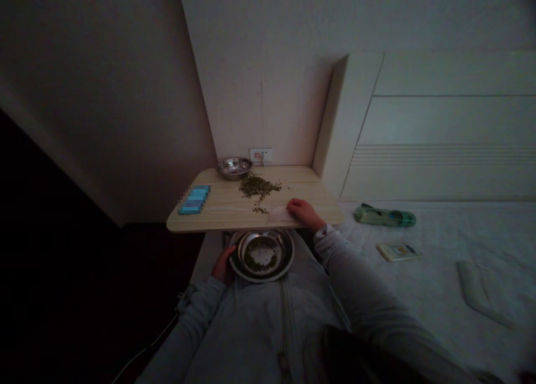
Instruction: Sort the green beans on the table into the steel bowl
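Note:
My left hand (223,264) grips the left rim of a steel bowl (262,254) resting against my lap, with a small heap of green mung beans (260,259) inside it. My right hand (300,213) lies on the near edge of a pale wooden table (224,212), over a white paper sheet (278,215). Its fingers touch the sheet, and part of the sheet is hidden under them. Loose mung beans (257,187) lie scattered on the tabletop, just beyond the paper. A second steel bowl (233,168) stands at the table's back edge.
A blue packet (194,199) lies at the table's left end. A wall socket (260,154) sits above the back edge, with walls on both sides. To the right are a bed, a green bottle (384,216), a small card (398,252) and a pale cloth (481,293).

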